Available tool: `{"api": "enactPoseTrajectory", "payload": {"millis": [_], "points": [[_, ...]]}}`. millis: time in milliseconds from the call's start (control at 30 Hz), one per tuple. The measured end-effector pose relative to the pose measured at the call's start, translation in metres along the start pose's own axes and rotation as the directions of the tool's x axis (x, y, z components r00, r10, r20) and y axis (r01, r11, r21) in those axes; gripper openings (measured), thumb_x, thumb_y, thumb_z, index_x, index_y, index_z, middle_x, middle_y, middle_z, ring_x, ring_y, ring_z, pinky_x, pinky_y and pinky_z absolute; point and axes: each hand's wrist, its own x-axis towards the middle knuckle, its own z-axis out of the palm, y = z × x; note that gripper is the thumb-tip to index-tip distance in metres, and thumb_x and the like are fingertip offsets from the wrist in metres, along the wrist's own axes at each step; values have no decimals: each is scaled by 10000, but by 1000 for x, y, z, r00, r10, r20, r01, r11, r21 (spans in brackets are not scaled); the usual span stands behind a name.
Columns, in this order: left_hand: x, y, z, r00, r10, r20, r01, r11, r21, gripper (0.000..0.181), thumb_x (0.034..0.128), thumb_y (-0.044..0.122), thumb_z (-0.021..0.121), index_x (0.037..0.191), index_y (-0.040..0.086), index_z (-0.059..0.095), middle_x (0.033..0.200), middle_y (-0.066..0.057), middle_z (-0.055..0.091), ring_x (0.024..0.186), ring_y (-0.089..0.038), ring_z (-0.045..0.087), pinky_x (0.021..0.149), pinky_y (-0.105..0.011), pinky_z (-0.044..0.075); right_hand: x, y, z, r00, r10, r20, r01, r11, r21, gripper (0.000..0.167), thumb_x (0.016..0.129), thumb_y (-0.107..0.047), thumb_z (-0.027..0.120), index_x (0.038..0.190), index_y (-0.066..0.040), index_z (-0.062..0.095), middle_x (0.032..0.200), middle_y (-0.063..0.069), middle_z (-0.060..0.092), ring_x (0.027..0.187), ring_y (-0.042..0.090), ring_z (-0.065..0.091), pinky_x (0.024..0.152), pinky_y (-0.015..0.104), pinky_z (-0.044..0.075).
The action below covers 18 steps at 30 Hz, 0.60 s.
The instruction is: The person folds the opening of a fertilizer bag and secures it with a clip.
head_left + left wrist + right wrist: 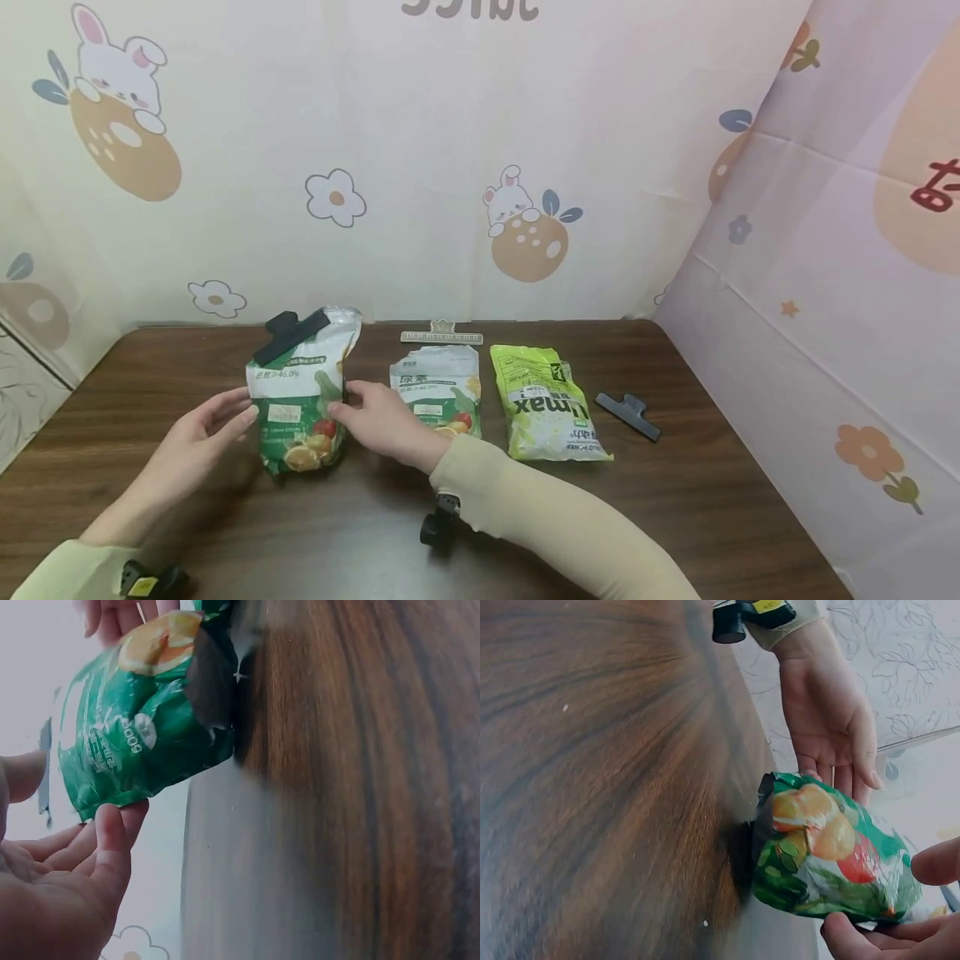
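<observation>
A green and white fertilizer bag with printed fruit stands on the table, its folded top under a black sealing clip. My left hand touches the bag's left edge with relaxed fingers; in the left wrist view the thumb stays apart from the fingers. On the opposite side, my right hand holds the bag's right edge, thumb on the front and fingers at the side. The right wrist view shows the bag's lower end close to the tabletop. The bag's back is hidden.
A second green and white bag lies right of the first, with a pale clip behind it. Further right lie a yellow-green bag and a dark grey clip. Printed cloth walls border the wooden table.
</observation>
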Motion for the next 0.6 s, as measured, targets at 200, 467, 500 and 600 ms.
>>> {"api": "enactPoseTrajectory", "payload": {"millis": [200,467,500,600], "points": [[1,-2,0,999,-20,48,22,999,-40,655,1057,398,473,1505,-51,310,1429,-302,457,1028,-100,617,800,-230,521,2,-1,4,996,93,7,-93,978,188,531,969,-271,645,1414,-10,522,1365,89,595,1200,153,575,983,302,459],[3,-12,2,988,-104,117,109,994,-32,745,1049,455,458,1515,-88,252,1480,-335,372,1126,-313,611,827,-269,511,8,4,16,976,198,89,-217,883,416,506,975,-154,624,1432,11,485,1394,134,549,1088,273,653,933,387,514],[3,-12,2,985,-115,131,120,992,-33,755,1049,459,455,1516,-95,241,1487,-340,358,1128,-316,615,846,-292,509,8,4,17,975,202,97,-224,874,432,506,977,-149,617,1436,15,478,1396,137,544,1114,275,640,938,394,512],[3,-14,2,977,-137,161,145,988,-44,775,1049,467,450,1517,-106,218,1500,-351,325,1118,-317,630,895,-365,496,11,6,20,971,214,107,-239,852,467,505,977,-139,610,1438,16,474,1394,133,542,1164,256,607,941,405,510]]}}
